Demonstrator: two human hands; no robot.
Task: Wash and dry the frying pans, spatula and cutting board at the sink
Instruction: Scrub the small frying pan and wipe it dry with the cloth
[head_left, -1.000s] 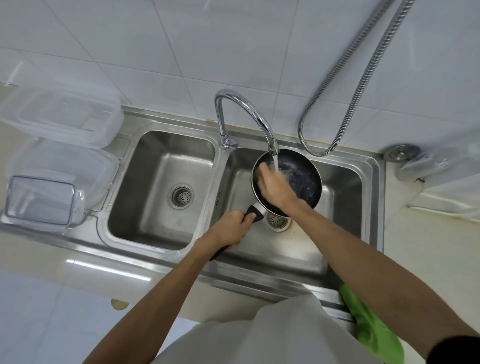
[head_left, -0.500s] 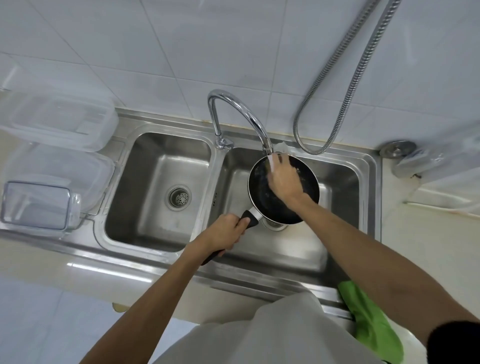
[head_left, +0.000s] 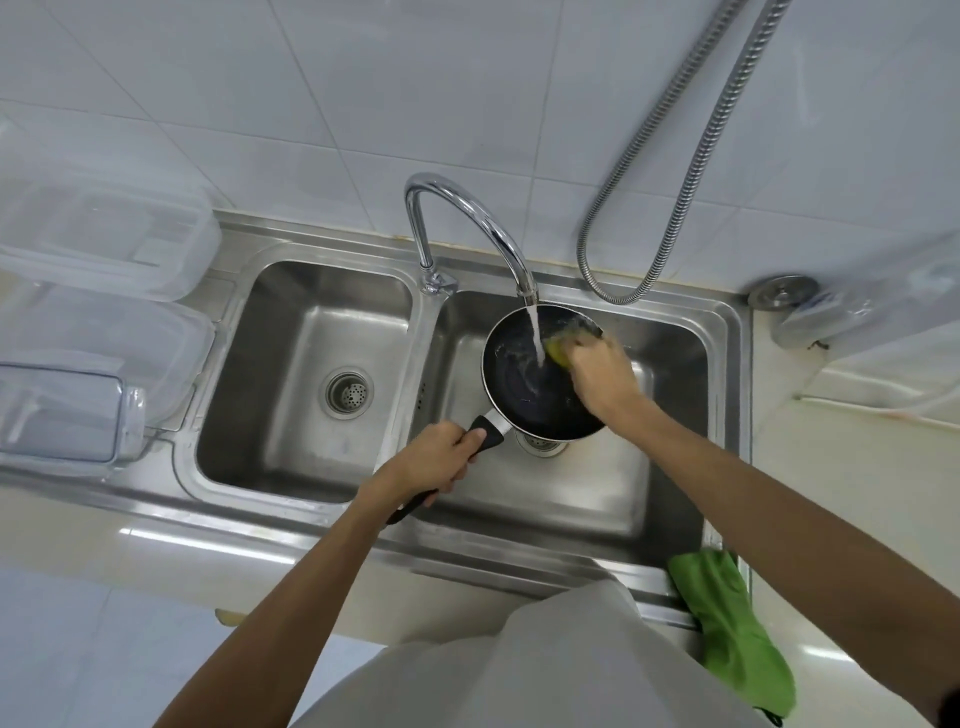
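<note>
Steel double sink (head_left: 426, 364) below white wall tiles. Over right basin, black frying pan (head_left: 524, 400) with water and some foam inside, handle gripped by left hand (head_left: 441, 460); right hand (head_left: 602, 371) clutching yellow sponge (head_left: 558, 354) at far inner wall, beside stream from tap (head_left: 420, 239). Judged: this pan mid-wash; drying, other pan, spatula, board left to do. Beyond left hand, clear plastic boxes (head_left: 104, 249), contents not discernible. Below right forearm, green cloth (head_left: 727, 623).

Three clear plastic tubs (head_left: 104, 353) crowd the counter (head_left: 831, 493) at nine o'clock. A ribbed metal hose (head_left: 691, 156) loops down the white tiled wall (head_left: 363, 104) at one o'clock, with a round metal cap (head_left: 783, 292) near its bend at two o'clock. A green cloth (head_left: 727, 623) hangs over the counter's front edge at five o'clock.
</note>
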